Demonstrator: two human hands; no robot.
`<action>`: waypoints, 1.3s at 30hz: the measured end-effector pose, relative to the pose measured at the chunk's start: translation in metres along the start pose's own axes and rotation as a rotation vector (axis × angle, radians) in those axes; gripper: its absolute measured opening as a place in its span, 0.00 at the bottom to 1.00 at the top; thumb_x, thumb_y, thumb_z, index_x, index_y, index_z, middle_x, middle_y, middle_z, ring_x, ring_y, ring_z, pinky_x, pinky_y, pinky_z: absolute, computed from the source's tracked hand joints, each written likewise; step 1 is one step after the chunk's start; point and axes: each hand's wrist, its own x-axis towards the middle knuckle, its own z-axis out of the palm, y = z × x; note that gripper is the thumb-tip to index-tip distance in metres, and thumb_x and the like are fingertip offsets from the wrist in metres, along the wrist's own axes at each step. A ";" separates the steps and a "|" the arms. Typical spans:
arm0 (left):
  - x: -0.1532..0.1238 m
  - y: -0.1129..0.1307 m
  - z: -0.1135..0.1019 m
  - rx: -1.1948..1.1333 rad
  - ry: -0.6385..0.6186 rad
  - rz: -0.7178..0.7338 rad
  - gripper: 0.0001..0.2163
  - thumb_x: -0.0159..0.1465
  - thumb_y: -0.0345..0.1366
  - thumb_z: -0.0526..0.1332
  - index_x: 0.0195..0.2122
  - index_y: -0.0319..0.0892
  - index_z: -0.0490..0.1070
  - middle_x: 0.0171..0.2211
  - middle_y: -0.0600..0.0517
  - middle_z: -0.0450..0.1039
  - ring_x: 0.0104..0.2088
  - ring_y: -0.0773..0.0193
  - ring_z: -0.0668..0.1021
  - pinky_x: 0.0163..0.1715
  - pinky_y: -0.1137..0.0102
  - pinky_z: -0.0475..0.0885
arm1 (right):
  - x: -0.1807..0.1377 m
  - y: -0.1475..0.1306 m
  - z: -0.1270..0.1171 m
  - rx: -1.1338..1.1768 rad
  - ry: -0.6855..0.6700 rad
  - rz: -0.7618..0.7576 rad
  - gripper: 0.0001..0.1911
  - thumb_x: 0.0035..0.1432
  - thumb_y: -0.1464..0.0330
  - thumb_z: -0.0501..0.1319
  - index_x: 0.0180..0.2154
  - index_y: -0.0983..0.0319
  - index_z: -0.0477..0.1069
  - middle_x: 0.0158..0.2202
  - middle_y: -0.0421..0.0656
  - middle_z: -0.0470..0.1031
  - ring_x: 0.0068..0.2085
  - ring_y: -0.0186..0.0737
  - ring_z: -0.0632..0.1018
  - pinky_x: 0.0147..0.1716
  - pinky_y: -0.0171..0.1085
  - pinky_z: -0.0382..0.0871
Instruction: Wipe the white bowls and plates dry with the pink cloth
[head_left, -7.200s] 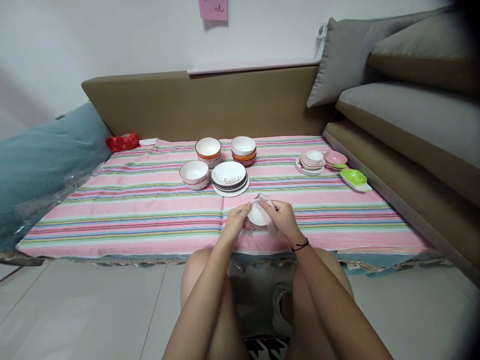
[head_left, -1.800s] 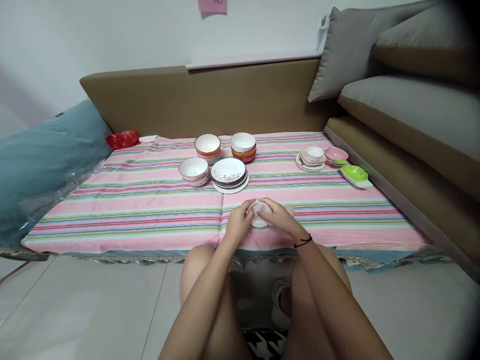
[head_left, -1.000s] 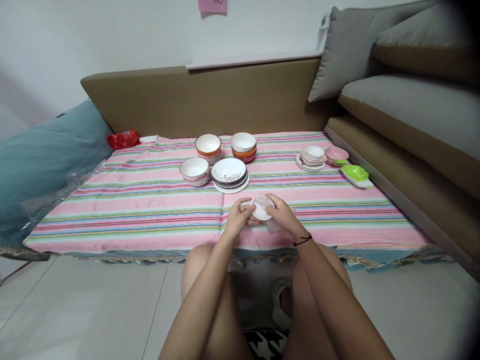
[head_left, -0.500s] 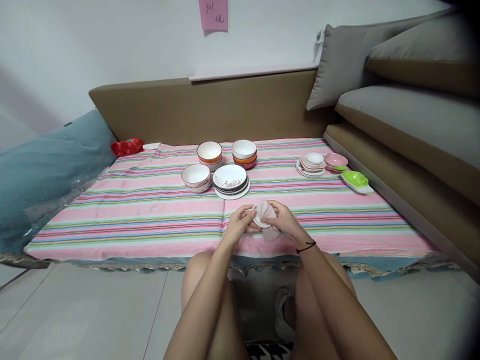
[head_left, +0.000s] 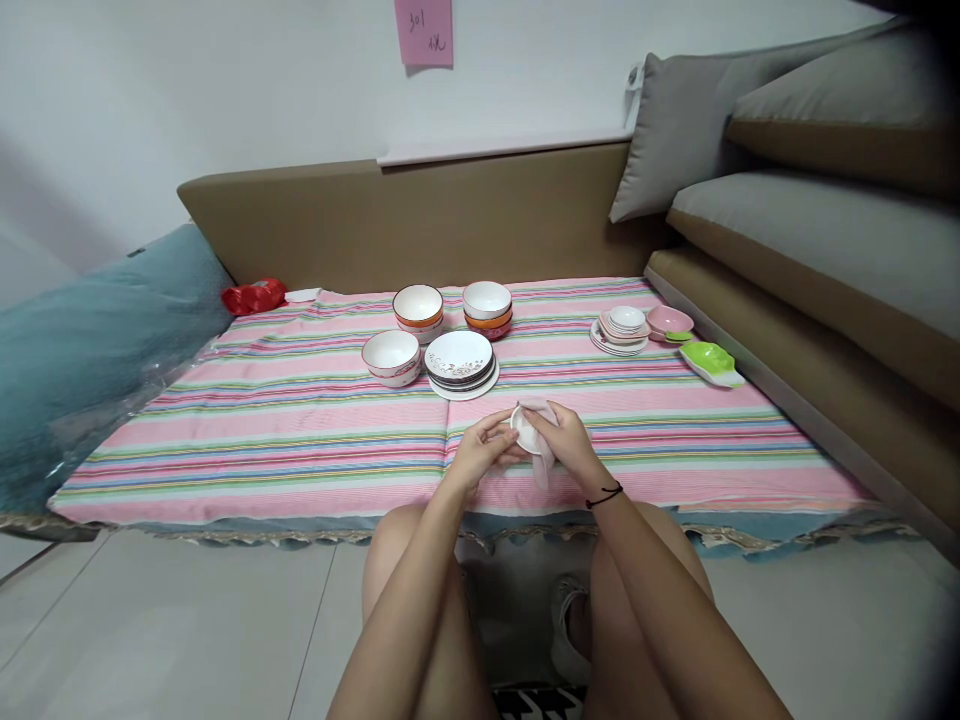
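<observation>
White small round ceramic dish (head_left: 525,432) gripped between left hand (head_left: 484,452) and right hand (head_left: 568,446), which presses a pale pink cloth (head_left: 543,462) on it

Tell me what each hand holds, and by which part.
The left hand grips a small white dish by its left rim; the right hand presses a bunched pink cloth against its right side.
</observation>
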 end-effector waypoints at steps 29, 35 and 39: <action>0.003 0.001 0.002 -0.029 0.111 0.050 0.22 0.46 0.41 0.72 0.38 0.38 0.70 0.26 0.52 0.76 0.27 0.64 0.78 0.29 0.70 0.75 | 0.007 0.001 -0.015 0.092 -0.164 0.050 0.18 0.42 0.62 0.63 0.37 0.66 0.73 0.31 0.43 0.75 0.31 0.40 0.73 0.29 0.35 0.65; 0.004 -0.004 0.002 -0.027 0.067 0.061 0.23 0.46 0.41 0.72 0.40 0.38 0.69 0.26 0.52 0.76 0.26 0.65 0.78 0.28 0.70 0.76 | 0.008 0.007 -0.012 0.029 -0.069 0.027 0.20 0.49 0.58 0.61 0.39 0.65 0.75 0.32 0.44 0.76 0.31 0.40 0.72 0.28 0.35 0.63; 0.003 -0.008 0.002 -0.027 0.054 0.066 0.23 0.46 0.41 0.72 0.41 0.38 0.69 0.24 0.52 0.76 0.25 0.64 0.78 0.29 0.68 0.76 | 0.006 0.005 -0.007 0.006 -0.049 0.032 0.19 0.46 0.58 0.65 0.36 0.65 0.75 0.33 0.45 0.77 0.33 0.42 0.74 0.31 0.37 0.66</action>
